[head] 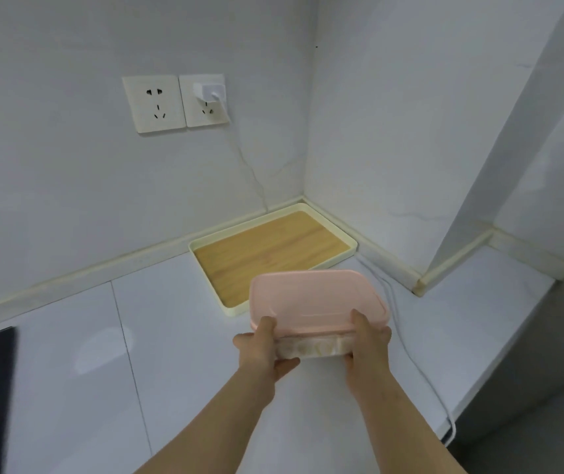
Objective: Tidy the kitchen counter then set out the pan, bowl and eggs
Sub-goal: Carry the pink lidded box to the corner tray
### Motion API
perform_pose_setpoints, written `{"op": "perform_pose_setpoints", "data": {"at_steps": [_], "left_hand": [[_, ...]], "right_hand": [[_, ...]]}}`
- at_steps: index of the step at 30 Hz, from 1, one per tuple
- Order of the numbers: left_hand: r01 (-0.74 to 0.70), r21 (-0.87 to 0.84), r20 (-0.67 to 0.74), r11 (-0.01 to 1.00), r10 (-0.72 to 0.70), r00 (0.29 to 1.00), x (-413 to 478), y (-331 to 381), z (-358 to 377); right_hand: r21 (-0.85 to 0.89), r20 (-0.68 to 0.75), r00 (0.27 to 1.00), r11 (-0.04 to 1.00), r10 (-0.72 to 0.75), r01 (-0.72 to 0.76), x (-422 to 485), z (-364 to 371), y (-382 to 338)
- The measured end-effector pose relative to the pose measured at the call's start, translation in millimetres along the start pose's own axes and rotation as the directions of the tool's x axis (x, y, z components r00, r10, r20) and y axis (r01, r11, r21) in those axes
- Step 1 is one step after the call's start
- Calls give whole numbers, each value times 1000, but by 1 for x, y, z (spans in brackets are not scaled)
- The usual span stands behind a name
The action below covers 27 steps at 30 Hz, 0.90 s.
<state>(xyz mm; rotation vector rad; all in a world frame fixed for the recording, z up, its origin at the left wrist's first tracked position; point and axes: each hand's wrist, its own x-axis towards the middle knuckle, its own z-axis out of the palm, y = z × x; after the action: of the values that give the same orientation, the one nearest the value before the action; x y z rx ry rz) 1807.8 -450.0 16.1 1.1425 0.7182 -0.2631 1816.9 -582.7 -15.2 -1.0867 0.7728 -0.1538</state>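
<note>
Left hand (262,350) and right hand (368,347) grip pink-lidded box (314,301)
probably keep it level, set flat in tray (266,248) imo

Both hands, left (262,350) and right (367,343), hold a pink-lidded container (316,302) above the counter (178,336), just before a tray (350,249).

The clear box (311,348), pink lid (316,301) shut, pale contents blurred, is held level above the white counter (178,336).
</note>
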Motion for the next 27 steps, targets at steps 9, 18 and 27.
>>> {"op": "perform_pose_setpoints", "data": {"at_steps": [9, 18, 27], "left_hand": [[40, 203, 165, 978, -75, 984, 27, -9, 57], [32, 265, 268, 964, -105, 958, 40, 1, 81], [5, 343, 240, 939, -93, 966, 39, 2, 83]], "right_hand": [[-81, 70, 997, 997, -13, 19, 33, 17, -25], [-120, 34, 995, 989, -88, 92, 54, 16, -40], [-60, 34, 994, 993, -100, 102, 57, 14, -41]]}}
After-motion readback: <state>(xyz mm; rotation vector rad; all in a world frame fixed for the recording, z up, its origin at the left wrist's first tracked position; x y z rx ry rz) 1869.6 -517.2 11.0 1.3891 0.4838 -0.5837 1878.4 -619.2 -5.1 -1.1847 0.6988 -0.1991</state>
